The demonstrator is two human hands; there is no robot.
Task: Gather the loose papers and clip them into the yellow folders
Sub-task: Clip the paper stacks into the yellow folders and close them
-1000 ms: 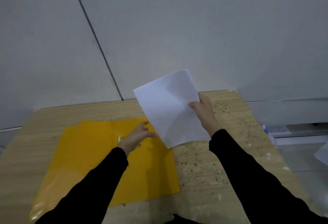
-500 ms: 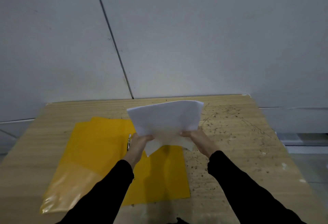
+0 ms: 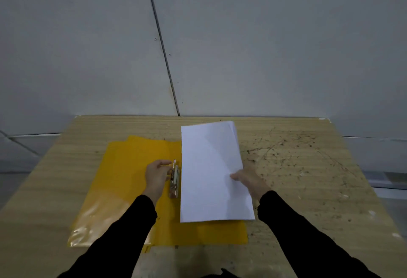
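An open yellow folder (image 3: 123,178) lies flat on the wooden table (image 3: 308,167), its metal clip (image 3: 174,179) near the spine. A stack of white papers (image 3: 209,172) lies on the folder's right half, its left edge beside the clip. My left hand (image 3: 157,176) pinches the clip's lever with thumb and fingers. My right hand (image 3: 248,181) holds the papers' right edge, thumb on top, fingers under the sheets.
The table's right part is scratched and speckled with dark marks (image 3: 286,145). A grey panelled wall (image 3: 220,46) stands right behind the table's far edge. A shiny plastic cover (image 3: 88,227) shows at the folder's front left corner.
The papers, held up in both hands half a second ago, have come down flat onto the folder's right half. My left hand let go of them and took hold of the clip.
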